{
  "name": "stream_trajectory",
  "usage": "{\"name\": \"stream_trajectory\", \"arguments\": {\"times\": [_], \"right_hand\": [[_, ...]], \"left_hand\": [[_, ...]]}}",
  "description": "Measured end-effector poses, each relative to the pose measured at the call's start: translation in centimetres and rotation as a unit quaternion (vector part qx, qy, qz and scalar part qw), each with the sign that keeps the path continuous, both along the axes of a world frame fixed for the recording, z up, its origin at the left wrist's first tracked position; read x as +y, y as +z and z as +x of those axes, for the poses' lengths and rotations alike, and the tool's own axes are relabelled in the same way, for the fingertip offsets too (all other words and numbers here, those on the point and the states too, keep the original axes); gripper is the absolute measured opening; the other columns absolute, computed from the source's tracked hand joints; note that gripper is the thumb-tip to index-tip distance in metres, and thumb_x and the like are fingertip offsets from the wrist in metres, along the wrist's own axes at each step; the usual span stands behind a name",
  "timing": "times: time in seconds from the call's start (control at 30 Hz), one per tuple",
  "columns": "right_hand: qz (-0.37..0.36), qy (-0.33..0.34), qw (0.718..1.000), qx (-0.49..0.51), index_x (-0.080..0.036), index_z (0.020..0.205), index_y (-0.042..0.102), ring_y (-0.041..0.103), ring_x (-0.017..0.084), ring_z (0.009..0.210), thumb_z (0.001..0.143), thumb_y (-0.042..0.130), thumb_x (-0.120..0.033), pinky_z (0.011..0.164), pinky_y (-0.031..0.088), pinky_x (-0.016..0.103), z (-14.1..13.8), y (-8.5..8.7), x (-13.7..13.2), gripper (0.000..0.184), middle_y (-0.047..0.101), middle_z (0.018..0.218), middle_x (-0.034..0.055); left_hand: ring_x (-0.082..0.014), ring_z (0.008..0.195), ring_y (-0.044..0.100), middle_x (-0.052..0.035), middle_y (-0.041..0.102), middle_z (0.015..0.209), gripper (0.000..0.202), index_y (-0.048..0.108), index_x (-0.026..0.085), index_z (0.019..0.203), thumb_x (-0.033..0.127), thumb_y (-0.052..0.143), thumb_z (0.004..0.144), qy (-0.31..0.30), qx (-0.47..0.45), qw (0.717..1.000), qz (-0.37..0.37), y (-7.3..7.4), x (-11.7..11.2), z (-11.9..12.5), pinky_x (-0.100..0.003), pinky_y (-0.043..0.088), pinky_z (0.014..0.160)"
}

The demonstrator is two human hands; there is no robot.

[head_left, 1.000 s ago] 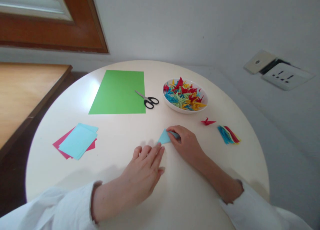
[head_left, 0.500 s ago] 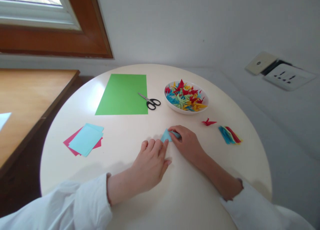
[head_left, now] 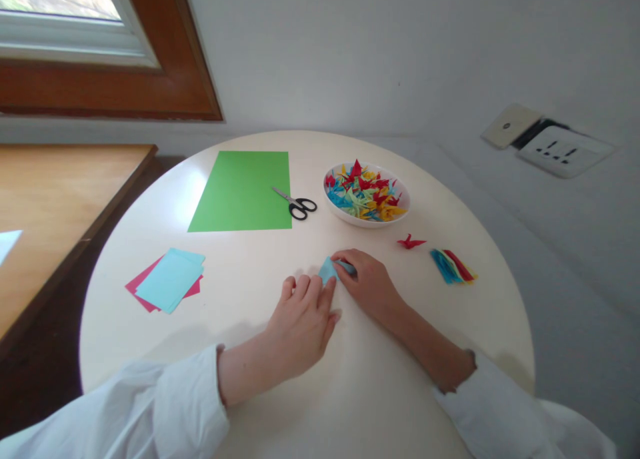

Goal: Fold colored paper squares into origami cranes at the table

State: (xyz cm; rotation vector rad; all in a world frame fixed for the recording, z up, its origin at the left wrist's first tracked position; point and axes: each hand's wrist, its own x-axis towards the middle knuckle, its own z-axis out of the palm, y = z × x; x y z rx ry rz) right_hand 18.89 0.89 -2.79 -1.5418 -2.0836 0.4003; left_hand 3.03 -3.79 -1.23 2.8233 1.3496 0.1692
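A small light-blue folded paper [head_left: 329, 270] lies on the round cream table [head_left: 280, 392], near the middle. My right hand [head_left: 367, 285] rests on its right side, fingers curled and pressing the paper down. My left hand [head_left: 301, 319] lies palm down just left of it, with the fingertips touching the paper's lower left edge. Most of the paper is hidden under my fingers. Both arms wear white sleeves.
A green sheet [head_left: 243, 190] and black-handled scissors [head_left: 296, 203] lie at the back. A white bowl [head_left: 367, 216] holds several coloured paper cranes. A red crane [head_left: 410, 242] and folded coloured papers [head_left: 453, 266] lie right. Blue and pink squares [head_left: 167, 280] lie left. A wooden surface [head_left: 45, 199] stands beside the table.
My left hand has slid forward and right until its fingertips reach the blue paper. The paper now shows less between my two hands. The view has shifted slightly.
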Motion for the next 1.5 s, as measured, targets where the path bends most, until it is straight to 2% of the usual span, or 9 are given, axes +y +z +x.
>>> {"name": "stream_trajectory", "arguments": {"times": [0.07, 0.17, 0.23, 0.6, 0.9, 1.07, 1.2, 1.33, 1.5], "right_hand": [[0.001, 0.0, 1.0, 0.0, -0.018, 0.084, 0.059, 0.06, 0.019, 0.083, 0.079, 0.049, -0.016, 0.077, 0.045, 0.032, 0.0, 0.0, 0.0, 0.011, 0.067, 0.088, 0.0061], [0.004, 0.001, 1.0, 0.001, -0.018, 0.084, 0.058, 0.06, 0.019, 0.082, 0.079, 0.048, -0.016, 0.076, 0.046, 0.032, 0.0, -0.1, 0.0, 0.011, 0.066, 0.087, 0.0055], [0.01, 0.006, 1.0, 0.001, -0.018, 0.084, 0.058, 0.059, 0.019, 0.082, 0.08, 0.048, -0.016, 0.077, 0.046, 0.032, 0.0, -0.2, 0.0, 0.011, 0.066, 0.086, 0.0056], [0.065, -0.012, 0.995, -0.08, -0.016, 0.098, 0.058, 0.054, 0.022, 0.078, 0.081, 0.051, -0.019, 0.074, 0.045, 0.036, 0.3, -0.3, -0.2, 0.019, 0.062, 0.087, 0.0083], [0.054, -0.06, 0.991, -0.107, -0.017, 0.102, 0.058, 0.054, 0.023, 0.082, 0.082, 0.052, -0.022, 0.077, 0.043, 0.039, 1.8, -0.4, -0.4, 0.022, 0.061, 0.094, 0.009], [0.062, -0.079, 0.99, -0.097, -0.016, 0.102, 0.058, 0.055, 0.024, 0.081, 0.082, 0.048, -0.017, 0.078, 0.043, 0.04, 2.7, -0.7, -0.3, 0.022, 0.061, 0.091, 0.0093], [0.131, -0.09, 0.987, -0.039, -0.014, 0.098, 0.059, 0.055, 0.023, 0.083, 0.081, 0.043, -0.009, 0.077, 0.044, 0.039, 2.8, -0.5, -0.7, 0.024, 0.06, 0.089, 0.01], [0.188, -0.032, 0.982, -0.013, -0.015, 0.094, 0.061, 0.055, 0.02, 0.086, 0.08, 0.038, -0.004, 0.077, 0.046, 0.035, 2.3, -0.5, -2.1, 0.029, 0.061, 0.089, 0.0094], [0.155, 0.054, 0.984, -0.062, -0.016, 0.098, 0.063, 0.056, 0.019, 0.086, 0.079, 0.04, -0.003, 0.077, 0.047, 0.034, 1.4, -0.7, -3.6, 0.032, 0.062, 0.093, 0.0095]], "left_hand": [[-0.0294, 0.105, 0.047, -0.0158, 0.056, 0.111, 0.045, 0.045, 0.008, 0.125, 0.031, 0.031, 0.089, -0.007, -0.011, 1.0, 0.027, -0.2, 0.0, 0.0, -0.047, 0.03, 0.089], [-0.0298, 0.124, 0.035, -0.018, 0.046, 0.131, 0.046, 0.045, 0.004, 0.125, 0.03, 0.029, 0.09, -0.035, -0.024, 0.996, 0.075, -0.8, 0.2, 0.0, -0.047, 0.018, 0.102], [-0.0283, 0.128, 0.033, -0.018, 0.044, 0.133, 0.047, 0.043, 0.002, 0.126, 0.029, 0.027, 0.091, -0.052, -0.021, 0.995, 0.077, -1.2, 0.4, -0.1, -0.046, 0.013, 0.106], [-0.0288, 0.129, 0.033, -0.0187, 0.04, 0.136, 0.051, 0.039, 0.003, 0.13, 0.034, 0.023, 0.092, -0.053, -0.018, 0.998, 0.024, -1.3, 0.5, -0.1, -0.056, 0.012, 0.107], [-0.031, 0.129, 0.033, -0.0167, 0.039, 0.137, 0.049, 0.041, 0.009, 0.129, 0.035, 0.024, 0.091, -0.033, -0.026, 0.999, 0.016, -0.9, 0.5, -0.1, -0.066, 0.006, 0.102], [-0.0317, 0.129, 0.032, -0.015, 0.04, 0.137, 0.047, 0.043, 0.011, 0.128, 0.035, 0.026, 0.091, -0.028, -0.023, 0.999, 0.022, -0.9, 0.5, -0.2, -0.067, 0.009, 0.102], [-0.0317, 0.129, 0.031, -0.0149, 0.041, 0.137, 0.047, 0.044, 0.012, 0.127, 0.035, 0.026, 0.091, -0.027, -0.041, 0.998, 0.028, -1.1, 0.5, -0.1, -0.067, 0.009, 0.101], [-0.032, 0.129, 0.032, -0.0142, 0.043, 0.136, 0.045, 0.045, 0.014, 0.127, 0.034, 0.026, 0.091, -0.025, -0.049, 0.998, 0.035, -1.1, 0.6, -0.1, -0.067, 0.008, 0.101], [-0.0316, 0.128, 0.033, -0.0141, 0.044, 0.135, 0.045, 0.044, 0.014, 0.128, 0.034, 0.027, 0.091, -0.024, -0.044, 0.997, 0.052, -1.2, 0.6, -0.2, -0.067, 0.006, 0.102]]}}
